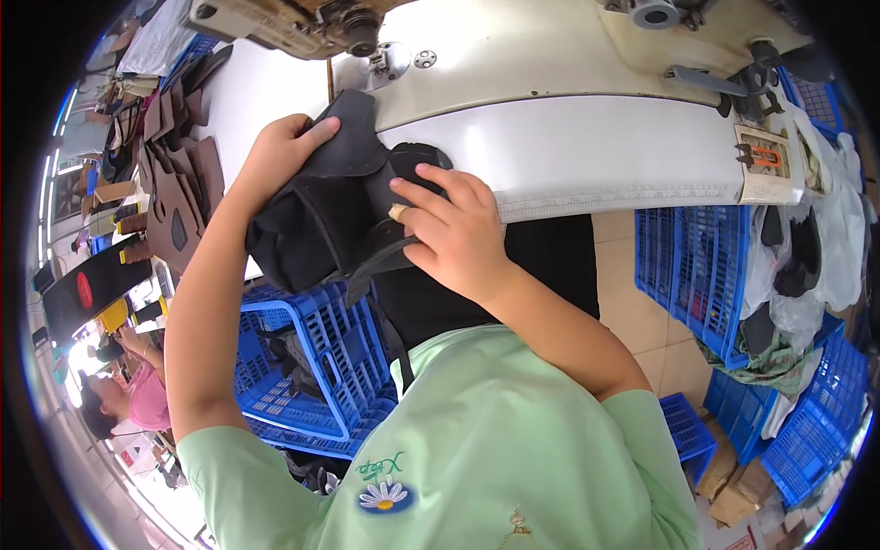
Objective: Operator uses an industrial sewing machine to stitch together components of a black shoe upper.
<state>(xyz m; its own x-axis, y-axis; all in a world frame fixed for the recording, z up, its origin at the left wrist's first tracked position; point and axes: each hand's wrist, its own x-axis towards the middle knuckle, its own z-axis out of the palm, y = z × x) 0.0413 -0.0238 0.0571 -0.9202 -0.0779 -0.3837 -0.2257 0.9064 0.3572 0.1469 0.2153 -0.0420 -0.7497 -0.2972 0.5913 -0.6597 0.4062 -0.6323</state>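
Observation:
A black shoe upper (321, 215), made of soft joined pieces with a curved flap, is held at the front edge of the white sewing table. My left hand (280, 156) grips its upper left part, the thumb lying on top of the flap and the other fingers hidden behind it. On the right side of the upper is my right hand (454, 229), its fingers bent over a rounded black piece (417, 163); one finger wears a beige wrap (398, 212). The sewing machine's needle area (380, 62) lies just beyond the upper, apart from it.
Brown cut pieces (174, 202) are piled on the left of the table (587, 156). Below stand a blue crate (321, 367) at left and another blue crate (692, 266) at right, beside plastic bags (825, 247). Another person (147, 394) sits far left.

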